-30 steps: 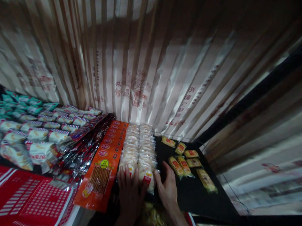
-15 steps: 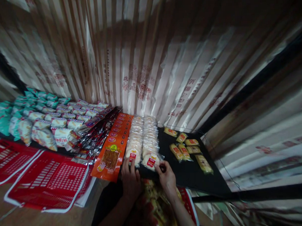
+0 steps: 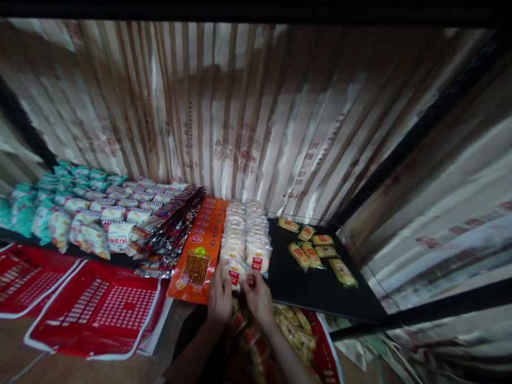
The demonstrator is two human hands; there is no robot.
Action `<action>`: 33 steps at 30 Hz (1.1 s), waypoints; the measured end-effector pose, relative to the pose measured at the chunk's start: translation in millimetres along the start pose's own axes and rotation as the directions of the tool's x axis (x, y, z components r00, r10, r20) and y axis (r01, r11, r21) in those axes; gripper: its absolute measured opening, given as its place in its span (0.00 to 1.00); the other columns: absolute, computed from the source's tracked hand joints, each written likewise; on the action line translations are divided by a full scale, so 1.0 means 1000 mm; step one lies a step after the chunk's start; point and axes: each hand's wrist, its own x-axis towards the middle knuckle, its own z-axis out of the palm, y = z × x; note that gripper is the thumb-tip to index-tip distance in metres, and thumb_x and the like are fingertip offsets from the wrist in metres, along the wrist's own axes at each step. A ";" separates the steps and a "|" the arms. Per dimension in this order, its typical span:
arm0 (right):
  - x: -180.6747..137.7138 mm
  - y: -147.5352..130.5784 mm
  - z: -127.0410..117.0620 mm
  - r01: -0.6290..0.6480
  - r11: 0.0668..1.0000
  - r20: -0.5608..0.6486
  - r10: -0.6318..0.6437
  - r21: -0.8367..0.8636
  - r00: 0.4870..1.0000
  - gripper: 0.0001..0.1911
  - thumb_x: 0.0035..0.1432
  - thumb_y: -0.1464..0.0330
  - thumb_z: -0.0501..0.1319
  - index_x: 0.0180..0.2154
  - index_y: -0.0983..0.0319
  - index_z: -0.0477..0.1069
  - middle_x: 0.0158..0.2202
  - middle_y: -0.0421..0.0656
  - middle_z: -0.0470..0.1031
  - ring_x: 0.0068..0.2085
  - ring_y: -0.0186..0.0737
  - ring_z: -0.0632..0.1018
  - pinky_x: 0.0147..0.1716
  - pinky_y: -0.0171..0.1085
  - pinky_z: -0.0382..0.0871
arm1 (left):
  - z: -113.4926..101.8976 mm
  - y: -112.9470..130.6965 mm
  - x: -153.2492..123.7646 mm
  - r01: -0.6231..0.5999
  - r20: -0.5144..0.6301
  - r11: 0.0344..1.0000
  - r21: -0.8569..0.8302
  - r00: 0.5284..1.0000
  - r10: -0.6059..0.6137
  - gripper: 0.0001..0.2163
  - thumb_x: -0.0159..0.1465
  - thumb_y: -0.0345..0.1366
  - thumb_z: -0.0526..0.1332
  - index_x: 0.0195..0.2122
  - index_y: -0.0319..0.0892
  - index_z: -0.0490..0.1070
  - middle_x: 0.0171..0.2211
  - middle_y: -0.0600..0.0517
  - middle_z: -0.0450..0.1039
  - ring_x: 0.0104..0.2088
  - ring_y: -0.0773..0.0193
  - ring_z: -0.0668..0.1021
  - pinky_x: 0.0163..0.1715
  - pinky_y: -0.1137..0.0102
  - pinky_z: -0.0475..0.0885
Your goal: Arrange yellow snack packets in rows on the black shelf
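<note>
Two rows of clear-wrapped white round crackers with red labels lie side by side on the black shelf. At the front of the left row, a cracker packet (image 3: 234,275) is between my hands. My left hand (image 3: 220,296) grips its left edge, fingers closed. My right hand (image 3: 258,299) pinches its lower right edge. Just behind my right hand is the front packet of the right row (image 3: 259,260). Left of the rows lies a flat orange snack bag (image 3: 196,268) with brown sticks pictured on it.
Several yellow packets (image 3: 309,252) lie on the black shelf (image 3: 298,286) at right. White and teal snack bags (image 3: 108,212) and dark red packets (image 3: 173,232) fill the left. Red baskets (image 3: 104,312) stand below; another basket with yellow packets (image 3: 293,329) is under my arms. Pleated sacks (image 3: 230,102) hang behind.
My right hand has moved left, from the right row's front packet to the left row's. That right-row packet now lies farther back. My left hand has closed on the left packet's edge.
</note>
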 end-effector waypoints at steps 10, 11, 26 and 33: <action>0.007 -0.006 0.000 0.069 0.927 0.043 -0.057 -0.370 0.997 0.09 0.55 0.62 0.53 0.33 0.60 0.66 0.29 0.42 0.73 0.28 0.39 0.74 0.28 0.36 0.69 | 0.006 0.001 -0.021 -0.441 0.064 0.771 0.459 0.882 0.466 0.21 0.62 0.28 0.48 0.57 0.37 0.59 0.61 0.39 0.53 0.62 0.50 0.56 0.54 0.53 0.64; 0.007 -0.007 -0.001 0.115 0.906 0.022 -0.117 -0.408 0.993 0.11 0.56 0.62 0.53 0.36 0.61 0.67 0.32 0.45 0.74 0.31 0.41 0.75 0.32 0.38 0.70 | 0.009 -0.001 -0.022 -0.457 0.079 0.753 0.474 0.874 0.480 0.21 0.62 0.29 0.49 0.57 0.37 0.59 0.61 0.39 0.54 0.62 0.50 0.56 0.53 0.52 0.64; 0.114 -0.068 0.023 0.577 0.479 0.547 -0.219 -0.662 0.808 0.26 0.64 0.60 0.40 0.56 0.63 0.63 0.59 0.49 0.61 0.61 0.45 0.59 0.59 0.45 0.48 | 0.014 0.001 -0.021 -0.425 0.083 0.736 0.527 0.888 0.453 0.23 0.62 0.28 0.50 0.59 0.39 0.54 0.65 0.43 0.43 0.63 0.51 0.53 0.55 0.57 0.62; 0.127 -0.076 0.022 0.557 0.492 0.515 -0.233 -0.669 0.825 0.28 0.65 0.59 0.37 0.56 0.63 0.62 0.59 0.48 0.61 0.61 0.43 0.60 0.60 0.43 0.44 | 0.021 -0.006 -0.010 -0.439 0.037 0.733 0.519 0.868 0.495 0.24 0.63 0.28 0.47 0.61 0.39 0.51 0.64 0.42 0.45 0.62 0.52 0.55 0.53 0.58 0.65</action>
